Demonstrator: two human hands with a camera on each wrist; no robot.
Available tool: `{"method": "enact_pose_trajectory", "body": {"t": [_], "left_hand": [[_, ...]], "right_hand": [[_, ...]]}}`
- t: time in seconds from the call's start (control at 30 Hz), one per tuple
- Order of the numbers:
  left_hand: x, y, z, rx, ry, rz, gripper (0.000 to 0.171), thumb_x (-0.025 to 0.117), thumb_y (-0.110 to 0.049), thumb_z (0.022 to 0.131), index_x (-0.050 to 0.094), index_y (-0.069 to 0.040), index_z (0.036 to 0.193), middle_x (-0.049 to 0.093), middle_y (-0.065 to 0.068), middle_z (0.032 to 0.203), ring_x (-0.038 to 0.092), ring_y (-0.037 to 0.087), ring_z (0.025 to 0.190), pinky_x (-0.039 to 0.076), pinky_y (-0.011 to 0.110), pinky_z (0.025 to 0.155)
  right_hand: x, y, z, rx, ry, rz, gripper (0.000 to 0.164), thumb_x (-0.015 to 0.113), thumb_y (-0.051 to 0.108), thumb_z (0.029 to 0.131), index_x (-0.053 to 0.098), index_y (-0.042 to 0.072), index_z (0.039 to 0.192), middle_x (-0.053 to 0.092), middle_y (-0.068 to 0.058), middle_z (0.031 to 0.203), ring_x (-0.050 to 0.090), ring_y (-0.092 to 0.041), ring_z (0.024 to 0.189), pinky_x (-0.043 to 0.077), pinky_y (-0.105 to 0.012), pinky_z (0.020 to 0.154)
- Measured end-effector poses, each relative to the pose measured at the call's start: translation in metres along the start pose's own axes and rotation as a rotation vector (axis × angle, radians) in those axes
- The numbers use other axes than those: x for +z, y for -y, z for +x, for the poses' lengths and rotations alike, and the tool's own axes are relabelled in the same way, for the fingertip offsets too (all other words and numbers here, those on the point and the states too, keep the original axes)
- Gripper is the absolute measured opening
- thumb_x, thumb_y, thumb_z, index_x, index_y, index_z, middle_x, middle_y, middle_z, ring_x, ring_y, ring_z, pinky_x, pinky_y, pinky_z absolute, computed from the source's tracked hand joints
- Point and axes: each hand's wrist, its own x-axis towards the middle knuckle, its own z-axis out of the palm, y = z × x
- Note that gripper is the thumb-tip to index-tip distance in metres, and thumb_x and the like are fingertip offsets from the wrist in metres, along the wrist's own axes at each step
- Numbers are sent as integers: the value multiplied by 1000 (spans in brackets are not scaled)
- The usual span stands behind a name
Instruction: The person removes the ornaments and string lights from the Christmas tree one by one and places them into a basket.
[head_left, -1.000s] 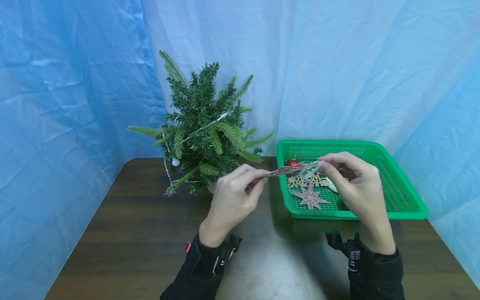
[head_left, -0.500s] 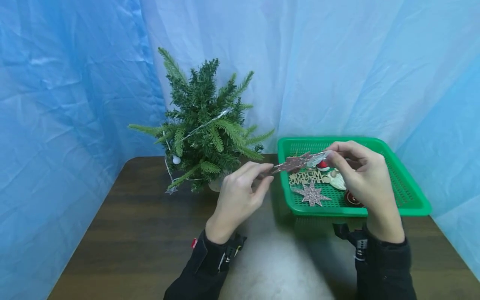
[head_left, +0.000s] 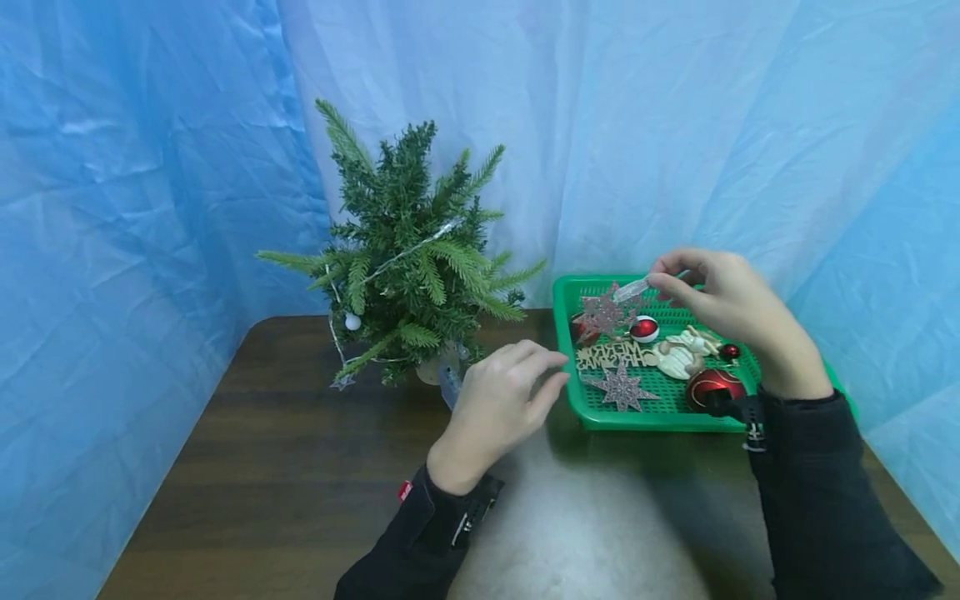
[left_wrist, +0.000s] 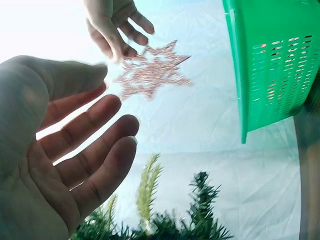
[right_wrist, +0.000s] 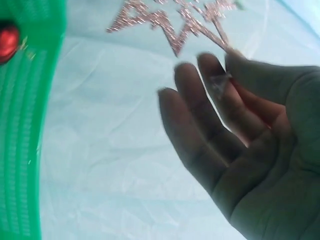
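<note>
A pink glittery star ornament (head_left: 606, 315) hangs above the back left of the green basket (head_left: 637, 424). My right hand (head_left: 727, 296) pinches the pale see-through loop (head_left: 632, 289) at its top between thumb and forefinger. In the left wrist view the star (left_wrist: 155, 70) shows its cut-out pattern; the right wrist view catches only part of the star (right_wrist: 172, 25). My left hand (head_left: 506, 404) is held near the basket's left side, thumb and fingers apart and loosely bent, with nothing between them.
In the basket lie a second glittery star (head_left: 622, 389), a wooden lettered sign (head_left: 615, 356), a pale figure ornament (head_left: 677, 358) and red baubles (head_left: 716, 389). A small Christmas tree (head_left: 412, 250) with a light string stands left. A pale see-through piece (head_left: 450, 385) shows behind my left hand.
My left hand has let go of the star and lowered slightly. My right hand has moved up and right, and the star now hangs from it alone.
</note>
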Motion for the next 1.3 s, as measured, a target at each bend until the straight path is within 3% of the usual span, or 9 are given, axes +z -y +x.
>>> {"method": "enact_pose_trajectory", "body": {"t": [0.1, 0.27, 0.53, 0.77, 0.97, 1.3], "left_hand": [[8, -2, -1, 50, 56, 19, 15, 75, -21, 95, 77, -15, 108, 71, -3, 100, 65, 12, 88, 55, 25, 72], [22, -7, -3, 114, 131, 14, 11, 73, -22, 96, 78, -16, 104, 70, -3, 101, 64, 13, 91, 53, 26, 78], [43, -16, -9, 153, 233, 60, 14, 70, -26, 98, 79, -18, 105, 71, -2, 108, 64, 14, 106, 50, 25, 94], [55, -19, -11, 177, 272, 143, 12, 71, -27, 97, 79, -19, 102, 71, -3, 104, 63, 13, 99, 50, 22, 90], [58, -17, -13, 182, 278, 181, 11, 71, -24, 97, 79, -19, 102, 69, -6, 99, 62, 11, 93, 50, 20, 85], [62, -17, -13, 183, 275, 222, 10, 71, -23, 97, 79, -20, 102, 69, -7, 97, 60, 10, 91, 51, 18, 78]], "right_hand": [[-2, -12, 12, -5, 159, -54, 24, 56, 25, 106, 66, 5, 116, 70, -9, 100, 65, -15, 79, 49, -30, 68], [0, -32, 34, -14, 377, -117, 18, 57, 18, 106, 66, 4, 113, 68, -7, 96, 61, -18, 79, 49, -38, 69], [5, -55, 59, 32, 615, -188, 11, 58, 10, 103, 67, 3, 103, 65, -3, 90, 61, -18, 78, 52, -40, 71], [7, -72, 69, 159, 819, -213, 14, 55, 9, 104, 66, 0, 108, 66, -8, 99, 63, -20, 83, 51, -41, 69], [14, -82, 72, 286, 908, -203, 14, 55, 9, 103, 65, 3, 111, 64, -13, 106, 61, -28, 90, 50, -39, 70], [24, -107, 71, 320, 901, -322, 20, 53, 5, 102, 69, 2, 114, 67, -20, 116, 66, -36, 98, 54, -46, 78]]}}
